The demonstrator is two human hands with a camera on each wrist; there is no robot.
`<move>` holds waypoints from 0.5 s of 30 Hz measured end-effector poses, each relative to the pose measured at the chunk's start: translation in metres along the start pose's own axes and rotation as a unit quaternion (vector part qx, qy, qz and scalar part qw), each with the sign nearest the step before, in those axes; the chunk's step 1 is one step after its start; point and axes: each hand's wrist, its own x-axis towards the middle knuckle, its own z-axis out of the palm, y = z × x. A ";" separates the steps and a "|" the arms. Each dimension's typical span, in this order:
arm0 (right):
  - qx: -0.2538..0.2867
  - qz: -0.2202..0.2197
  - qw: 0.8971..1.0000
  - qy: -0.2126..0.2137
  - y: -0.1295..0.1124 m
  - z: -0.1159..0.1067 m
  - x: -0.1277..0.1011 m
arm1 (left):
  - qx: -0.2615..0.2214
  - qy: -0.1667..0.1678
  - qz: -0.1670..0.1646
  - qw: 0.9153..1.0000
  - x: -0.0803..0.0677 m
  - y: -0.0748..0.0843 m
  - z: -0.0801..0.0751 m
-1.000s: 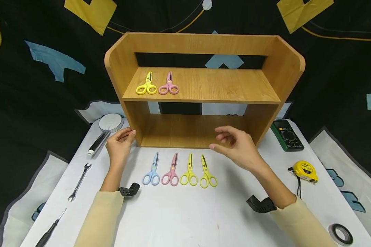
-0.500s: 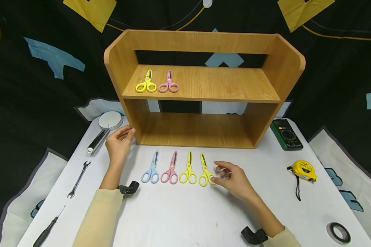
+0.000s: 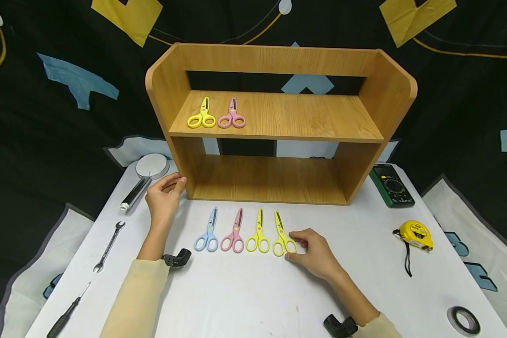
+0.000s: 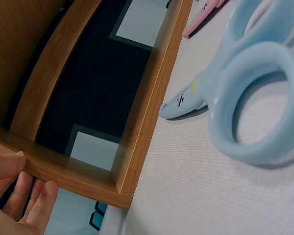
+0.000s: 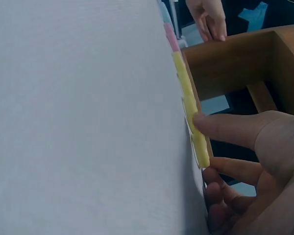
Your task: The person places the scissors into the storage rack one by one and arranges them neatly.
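Note:
My left hand (image 3: 164,196) holds the front edge of the wooden shelf's (image 3: 295,115) left side panel between thumb and fingers. At the right end of a row on the table lie yellow scissors (image 3: 280,230), blades pointing to the shelf. My right hand (image 3: 314,253) has its thumb and index finger around their right handle loop; the thumb (image 5: 206,123) touches yellow plastic in the right wrist view. To their left lie a second yellow pair of scissors (image 3: 259,229), pink scissors (image 3: 236,231) and blue scissors (image 4: 220,88). Yellow scissors (image 3: 203,112) and pink scissors (image 3: 232,112) rest on the upper board.
Along the left side lie a magnifying glass (image 3: 151,166), a wrench (image 3: 109,248) and a screwdriver (image 3: 67,313). On the right are a multimeter (image 3: 392,185), a yellow tape measure (image 3: 416,234) and a roll of black tape (image 3: 463,320). A dark curtain (image 3: 38,155) hangs behind.
My right hand came down from in front of the lower shelf to the rightmost yellow scissors, and its thumb and index finger closed in on the handle. My left hand stayed at the panel.

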 end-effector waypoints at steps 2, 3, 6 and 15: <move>-0.011 0.000 1.000 0.005 -0.001 0.002 0.000 | 0.000 0.001 -0.001 1.000 0.000 0.000 0.000; -0.016 0.002 1.000 0.007 -0.002 0.003 0.000 | 0.001 0.001 -0.001 1.000 0.000 0.000 -0.001; -0.028 0.008 1.000 0.010 -0.003 0.004 0.001 | 0.000 0.001 -0.001 1.000 0.000 0.000 -0.001; 0.010 0.019 1.000 -0.012 -0.014 -0.016 0.003 | 0.003 -0.002 -0.005 1.000 0.001 -0.001 0.000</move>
